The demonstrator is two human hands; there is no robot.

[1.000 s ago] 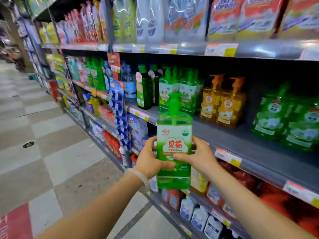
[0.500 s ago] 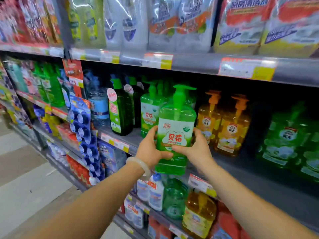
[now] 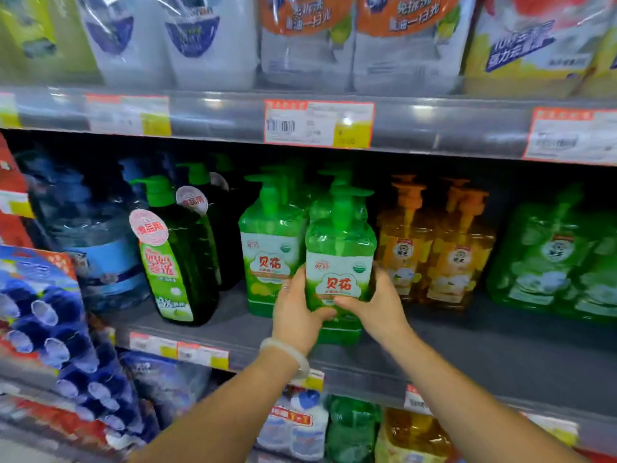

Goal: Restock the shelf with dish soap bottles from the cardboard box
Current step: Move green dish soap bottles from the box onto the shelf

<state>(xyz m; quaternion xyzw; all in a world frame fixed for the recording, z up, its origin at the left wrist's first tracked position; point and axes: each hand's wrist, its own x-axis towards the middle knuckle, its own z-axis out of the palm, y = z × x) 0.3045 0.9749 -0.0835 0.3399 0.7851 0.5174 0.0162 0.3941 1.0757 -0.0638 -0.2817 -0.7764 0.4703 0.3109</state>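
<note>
A light green dish soap bottle (image 3: pixel 340 248) with a pump top and a white-and-green label stands upright at the front of the middle shelf (image 3: pixel 484 349). My left hand (image 3: pixel 295 315) grips its left side and my right hand (image 3: pixel 380 302) grips its right side. Its base seems to rest on the grey shelf board. A matching green bottle (image 3: pixel 272 248) stands just to its left, with more of the same behind. The cardboard box is out of view.
Dark green bottles (image 3: pixel 180 262) and a blue jug (image 3: pixel 90 242) stand to the left, orange pump bottles (image 3: pixel 437 248) and green refill pouches (image 3: pixel 554 262) to the right. The upper shelf edge (image 3: pixel 320 123) with price tags hangs above. A blue hanging display (image 3: pixel 56 329) juts out at left.
Both hands carried the bottle forward and up onto the shelf, beside the matching green bottle. The view moved closer to the shelf.
</note>
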